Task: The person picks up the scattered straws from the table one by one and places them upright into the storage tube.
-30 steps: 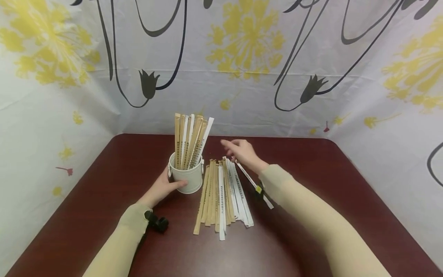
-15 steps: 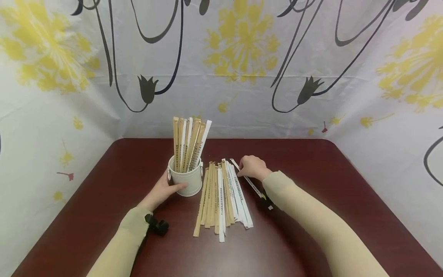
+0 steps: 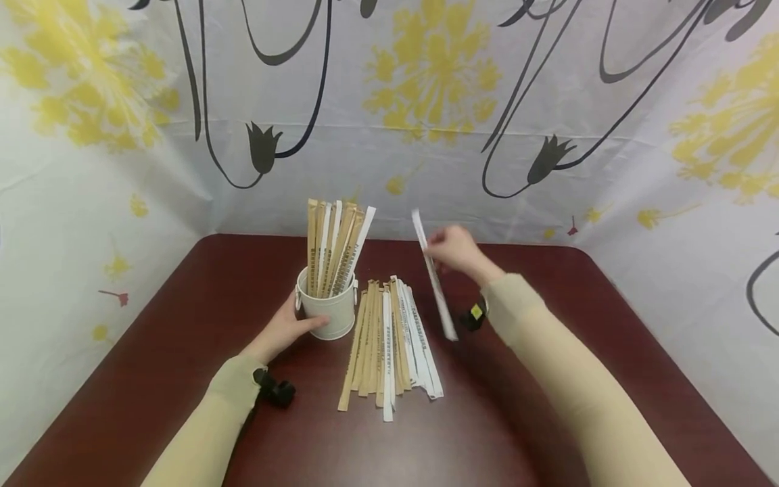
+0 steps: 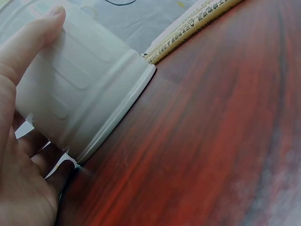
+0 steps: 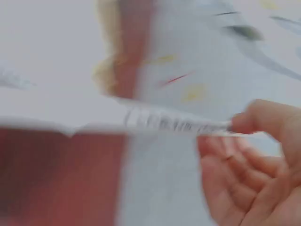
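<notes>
My left hand (image 3: pixel 281 334) grips the side of a small white bucket (image 3: pixel 336 319), thumb across its front and fingers round the far side. Tan and white paper-wrapped straws (image 3: pixel 331 243) stand upright in this bucket, leaning slightly. One white paper-wrapped straw (image 3: pixel 441 304) is pinched between thumb and fingers of my right hand (image 3: pixel 458 251), raised above the table and tilted. In the right wrist view the same straw (image 5: pixel 174 123) shows blurred printed lettering. Between both hands, a row of tan and white wrapped straws (image 3: pixel 372 338) lies side by side on the table.
The dark red-brown table (image 3: pixel 487 433) has rounded far corners. A white cloth (image 3: pixel 341 155) with yellow and dark flower prints hangs behind it and along both sides. Black wrist cameras, such as the left one (image 3: pixel 280 393), sit at the sleeve cuffs.
My right hand has reached down to the lone white straw at the right of the row, pinched it, and lifted it off the table. My left hand stays on the bucket.
</notes>
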Demonstrator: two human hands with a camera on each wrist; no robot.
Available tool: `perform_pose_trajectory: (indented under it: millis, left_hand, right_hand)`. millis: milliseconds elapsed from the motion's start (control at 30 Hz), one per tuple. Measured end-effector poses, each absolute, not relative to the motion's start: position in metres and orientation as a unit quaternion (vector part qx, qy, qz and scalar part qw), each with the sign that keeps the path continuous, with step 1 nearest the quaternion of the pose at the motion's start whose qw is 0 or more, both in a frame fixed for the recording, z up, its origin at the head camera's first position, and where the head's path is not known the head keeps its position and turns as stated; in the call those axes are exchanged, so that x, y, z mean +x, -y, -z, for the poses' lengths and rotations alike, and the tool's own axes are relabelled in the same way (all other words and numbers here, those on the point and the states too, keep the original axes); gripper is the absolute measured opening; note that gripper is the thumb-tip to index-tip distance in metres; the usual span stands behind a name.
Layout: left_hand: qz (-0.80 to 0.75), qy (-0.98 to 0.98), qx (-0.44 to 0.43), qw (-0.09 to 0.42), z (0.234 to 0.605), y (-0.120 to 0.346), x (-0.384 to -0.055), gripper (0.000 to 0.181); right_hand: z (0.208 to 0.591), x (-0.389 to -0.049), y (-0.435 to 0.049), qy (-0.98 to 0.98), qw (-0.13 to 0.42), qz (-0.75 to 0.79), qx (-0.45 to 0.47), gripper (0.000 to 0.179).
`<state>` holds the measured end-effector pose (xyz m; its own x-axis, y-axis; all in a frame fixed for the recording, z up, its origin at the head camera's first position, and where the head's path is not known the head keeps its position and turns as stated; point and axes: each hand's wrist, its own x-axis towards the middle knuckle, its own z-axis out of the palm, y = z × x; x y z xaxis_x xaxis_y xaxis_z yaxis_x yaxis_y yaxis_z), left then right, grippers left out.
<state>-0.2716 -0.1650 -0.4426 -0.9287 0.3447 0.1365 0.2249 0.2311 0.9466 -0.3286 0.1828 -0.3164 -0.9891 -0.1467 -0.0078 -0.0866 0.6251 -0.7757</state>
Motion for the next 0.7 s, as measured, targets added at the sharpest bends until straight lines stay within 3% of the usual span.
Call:
perform_pose_trajectory:
  millis: [133,267,433,700]
  left_hand:
    - [-0.6,-0.777,0.182,0.05,0.442,0.166,-0.272,0.098]
    - [-0.604,-0.773,0.182,0.055,0.444,0.166,-0.273,0.096]
    - [-0.611,-0.768,0.186,0.048,0.446,0.165,-0.272,0.095]
    - [-0.614,-0.767,0.178,0.053,0.446,0.165,-0.272,0.094]
  right_hand:
    - [0.26,-0.32,-0.155,-0.768,-0.058,0.63,-0.102,0.02]
    - [0.234,-0.308,-0.122,-0.703,-0.112,0.685,-0.153,0.015]
    - [0.248,-0.307,-0.091,-0.729,-0.12,0.649,-0.182,0.016]
    - [0.299,-0.306,-0.074,-0.797,-0.074,0.583,-0.139,0.014]
